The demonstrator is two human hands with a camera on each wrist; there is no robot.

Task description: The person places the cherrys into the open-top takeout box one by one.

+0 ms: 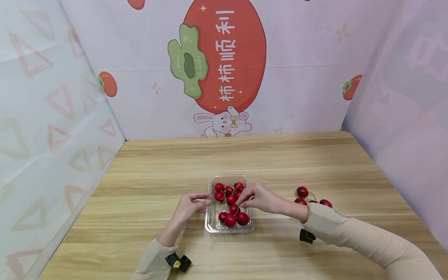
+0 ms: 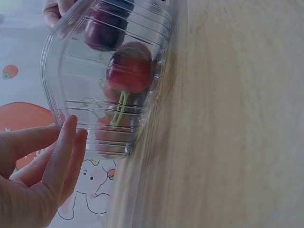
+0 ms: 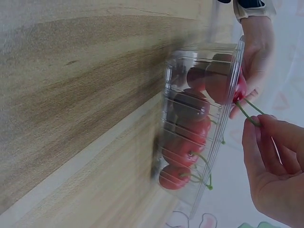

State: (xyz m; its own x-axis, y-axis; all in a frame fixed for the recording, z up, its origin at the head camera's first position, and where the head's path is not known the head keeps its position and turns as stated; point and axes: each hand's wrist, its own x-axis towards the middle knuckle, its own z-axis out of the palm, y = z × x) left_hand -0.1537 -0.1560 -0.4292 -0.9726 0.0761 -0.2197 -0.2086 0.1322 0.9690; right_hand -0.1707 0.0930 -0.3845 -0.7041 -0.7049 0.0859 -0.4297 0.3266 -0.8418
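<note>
A clear plastic box [image 1: 229, 230] stands on the table with several dark red cherries [image 1: 230, 220] inside, some joined by green stems. My left hand [image 1: 187, 209] is at the box's left side. Its fairly straight fingers touch the rim and wall, as the left wrist view also shows. Over the right rim, my right hand [image 1: 263, 199] pinches the forked green stems [image 3: 248, 114] of cherries between thumb and fingertips. One red cherry [image 3: 241, 89] on these stems shows at the rim; whether it rests on the others cannot be told.
More cherries [image 1: 302, 191] with stems lie on the wooden table [image 1: 157, 163] to the right, partly hidden behind the right forearm. A printed cloth [image 1: 297, 46] hangs behind the table, with pale cloth sides left and right. Small black devices [image 1: 184, 263] sit at both wrists.
</note>
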